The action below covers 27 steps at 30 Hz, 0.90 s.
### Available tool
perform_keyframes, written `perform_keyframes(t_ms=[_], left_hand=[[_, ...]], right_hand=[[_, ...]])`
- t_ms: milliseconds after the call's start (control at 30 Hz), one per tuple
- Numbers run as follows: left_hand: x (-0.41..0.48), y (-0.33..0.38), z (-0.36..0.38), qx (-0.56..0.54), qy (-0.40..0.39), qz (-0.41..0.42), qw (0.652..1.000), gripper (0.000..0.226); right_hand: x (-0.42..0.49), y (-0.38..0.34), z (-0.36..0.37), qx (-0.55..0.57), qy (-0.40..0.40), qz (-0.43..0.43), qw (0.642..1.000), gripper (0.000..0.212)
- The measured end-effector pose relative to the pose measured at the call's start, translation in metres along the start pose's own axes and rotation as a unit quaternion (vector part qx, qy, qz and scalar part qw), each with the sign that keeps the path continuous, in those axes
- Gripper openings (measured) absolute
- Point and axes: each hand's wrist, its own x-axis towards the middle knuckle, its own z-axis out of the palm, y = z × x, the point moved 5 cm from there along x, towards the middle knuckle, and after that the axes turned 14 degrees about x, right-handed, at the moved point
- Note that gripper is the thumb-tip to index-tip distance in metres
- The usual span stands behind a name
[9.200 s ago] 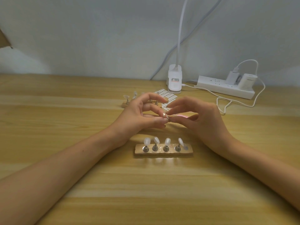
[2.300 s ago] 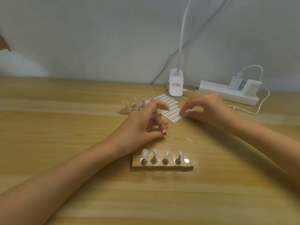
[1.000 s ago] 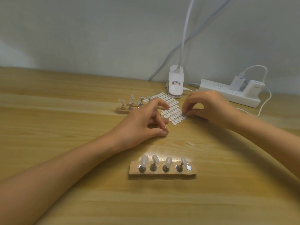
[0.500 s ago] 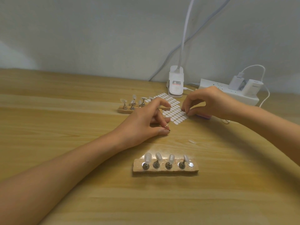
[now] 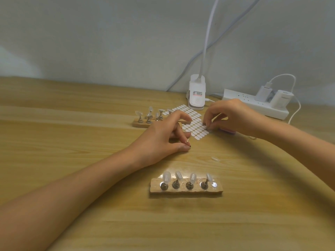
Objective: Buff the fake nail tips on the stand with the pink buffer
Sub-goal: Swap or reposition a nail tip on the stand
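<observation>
The pink buffer, judged light and slightly soft and best taken by its long sides, is half hidden on the tabletop under the right hand, by which the sticker sheet is pinched, while a small metal piece is pinched by the left hand.

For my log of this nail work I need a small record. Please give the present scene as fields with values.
Left hand: rests on light wooden table, pinches small shiny piece
Right hand: pinches edge of white sheet of oval stickers
Pink buffer block: on table, mostly hidden by right hand
Near wooden stand: four clear fake nail tips, fifth spot bare
Loose clear tip: lies on table
</observation>
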Motion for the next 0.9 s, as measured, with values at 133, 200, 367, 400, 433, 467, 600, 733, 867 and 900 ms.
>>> perform_keyframes(t_ms=[133, 200, 367, 400, 433, 467, 600, 733, 867, 900], left_hand=[[0.000, 0.001, 0.000, 0.002, 0.008, -0.003, 1.000, 0.054], [-0.001, 0.003, -0.001, 0.004, 0.018, 0.001, 1.000, 0.055], [-0.007, 0.014, -0.006, 0.055, 0.071, 0.034, 0.995, 0.063], [-0.008, 0.016, -0.007, 0.072, 0.082, 0.041, 0.993, 0.064], [-0.009, 0.018, -0.008, 0.086, 0.089, 0.047, 0.991, 0.066], [-0.009, 0.019, -0.008, 0.095, 0.092, 0.052, 0.990, 0.066], [-0.009, 0.021, -0.009, 0.108, 0.095, 0.065, 0.987, 0.069], [-0.010, 0.020, -0.010, 0.101, 0.101, 0.072, 0.987, 0.076], [-0.010, 0.020, -0.011, 0.086, 0.105, 0.068, 0.988, 0.080], [-0.010, 0.020, -0.011, 0.085, 0.105, 0.064, 0.989, 0.081]], right_hand=[[-0.005, -0.006, -0.019, 0.073, 0.042, 0.026, 0.996, 0.016], [-0.010, -0.015, -0.019, 0.217, 0.041, 0.060, 0.974, 0.006], [-0.017, -0.036, 0.031, 0.352, -0.169, 0.157, 0.907, 0.003], [-0.016, -0.038, 0.037, 0.370, -0.178, 0.168, 0.896, 0.004], [-0.016, -0.039, 0.040, 0.385, -0.179, 0.178, 0.888, 0.008], [-0.016, -0.039, 0.042, 0.395, -0.177, 0.184, 0.882, 0.012], [-0.018, -0.040, 0.045, 0.394, -0.162, 0.186, 0.885, 0.007], [-0.017, -0.043, 0.047, 0.363, -0.141, 0.170, 0.905, 0.005], [-0.016, -0.048, 0.048, 0.357, -0.136, 0.164, 0.910, 0.015], [-0.016, -0.048, 0.048, 0.357, -0.135, 0.163, 0.910, 0.013]])
